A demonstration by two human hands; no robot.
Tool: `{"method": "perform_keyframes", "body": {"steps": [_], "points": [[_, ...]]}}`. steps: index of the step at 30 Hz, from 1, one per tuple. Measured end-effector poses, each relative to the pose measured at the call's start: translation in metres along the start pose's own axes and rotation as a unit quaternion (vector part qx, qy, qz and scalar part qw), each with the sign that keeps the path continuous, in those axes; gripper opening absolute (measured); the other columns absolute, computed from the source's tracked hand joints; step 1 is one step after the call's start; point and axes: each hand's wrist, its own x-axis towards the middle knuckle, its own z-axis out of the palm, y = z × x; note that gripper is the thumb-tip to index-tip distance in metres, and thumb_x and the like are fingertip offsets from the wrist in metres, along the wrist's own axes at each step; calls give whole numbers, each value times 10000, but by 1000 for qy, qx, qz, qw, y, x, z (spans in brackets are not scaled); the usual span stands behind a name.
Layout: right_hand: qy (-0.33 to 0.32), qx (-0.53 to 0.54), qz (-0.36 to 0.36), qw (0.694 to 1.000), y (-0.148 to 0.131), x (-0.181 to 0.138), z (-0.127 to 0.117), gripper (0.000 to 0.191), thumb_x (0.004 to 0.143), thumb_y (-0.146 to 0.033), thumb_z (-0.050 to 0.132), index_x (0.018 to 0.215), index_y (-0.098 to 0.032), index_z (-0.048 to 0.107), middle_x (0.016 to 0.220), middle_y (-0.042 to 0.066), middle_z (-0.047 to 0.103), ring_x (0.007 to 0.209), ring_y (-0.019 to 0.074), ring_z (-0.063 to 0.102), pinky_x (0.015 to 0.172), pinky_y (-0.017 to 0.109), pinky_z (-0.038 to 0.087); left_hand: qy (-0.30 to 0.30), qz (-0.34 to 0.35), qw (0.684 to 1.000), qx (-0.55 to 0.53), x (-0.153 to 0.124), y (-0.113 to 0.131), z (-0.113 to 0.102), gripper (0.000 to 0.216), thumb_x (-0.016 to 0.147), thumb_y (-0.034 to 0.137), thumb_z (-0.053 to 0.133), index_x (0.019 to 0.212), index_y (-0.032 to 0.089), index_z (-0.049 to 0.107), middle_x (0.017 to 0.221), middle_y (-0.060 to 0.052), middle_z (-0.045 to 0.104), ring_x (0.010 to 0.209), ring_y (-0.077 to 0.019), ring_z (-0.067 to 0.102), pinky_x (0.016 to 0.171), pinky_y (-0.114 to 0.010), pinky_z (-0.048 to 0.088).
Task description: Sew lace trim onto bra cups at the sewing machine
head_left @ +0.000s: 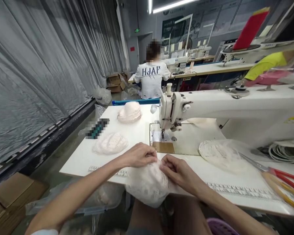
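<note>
A bundle of white lace pieces (148, 184) hangs over the near edge of the white sewing table (83, 156). My left hand (140, 155) rests on its top with fingers curled onto the lace. My right hand (175, 169) pinches the lace from the right side. Both hands sit just in front of the white sewing machine (176, 109), whose needle and presser foot (164, 134) stand a little beyond them.
A flat lace stack (110, 143) and a pinkish stack (129, 112) lie to the left and behind. More lace in clear plastic (221, 155), red-handled scissors (281, 176) and white cables (287, 150) lie right. A seated person in a white shirt (152, 78) works ahead. Cardboard boxes (9, 195) stand lower left.
</note>
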Motion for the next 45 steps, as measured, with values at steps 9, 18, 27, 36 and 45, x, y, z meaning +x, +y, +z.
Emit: {"method": "perform_keyframes", "body": {"steps": [9, 18, 27, 36, 45], "points": [[42, -412, -219, 884, 51, 24, -57, 409, 870, -43, 295, 1145, -256, 510, 849, 37, 600, 607, 129, 553, 463, 210, 321, -72, 18, 996, 41, 88, -41, -4, 131, 804, 185, 520, 703, 137, 589, 625, 24, 557, 535, -76, 447, 519, -188, 324], [9, -444, -320, 837, 63, 45, -59, 324, 899, -74, 339, 1082, -210, 570, 1035, 87, 590, 800, 172, 551, 566, 280, 396, -96, 55, 988, 103, 102, -48, -7, 95, 835, 192, 548, 763, 177, 608, 608, 53, 566, 555, -74, 498, 546, -188, 337], [14, -421, -362, 832, 61, 50, -56, 328, 906, -56, 316, 1084, -118, 584, 1170, 93, 606, 987, 219, 533, 691, 344, 413, 5, 152, 951, 270, 116, -68, 7, 191, 873, 290, 543, 721, 180, 582, 626, 57, 631, 536, -76, 543, 487, -206, 292], [46, -397, -322, 858, 61, 51, -51, 316, 937, -84, 306, 1060, -155, 589, 1074, 73, 648, 956, 201, 545, 686, 324, 372, 182, 249, 866, 394, 98, -67, 14, 178, 900, 92, 420, 881, 167, 580, 858, -14, 633, 788, -125, 573, 734, -291, 397], [37, -374, -300, 877, 59, 49, -51, 314, 955, -121, 305, 1121, -147, 570, 1095, 80, 637, 961, 190, 539, 696, 320, 365, 145, 228, 894, 358, 61, -52, 31, 147, 897, 153, 463, 770, 157, 535, 840, 2, 617, 849, -126, 566, 842, -336, 377]]}}
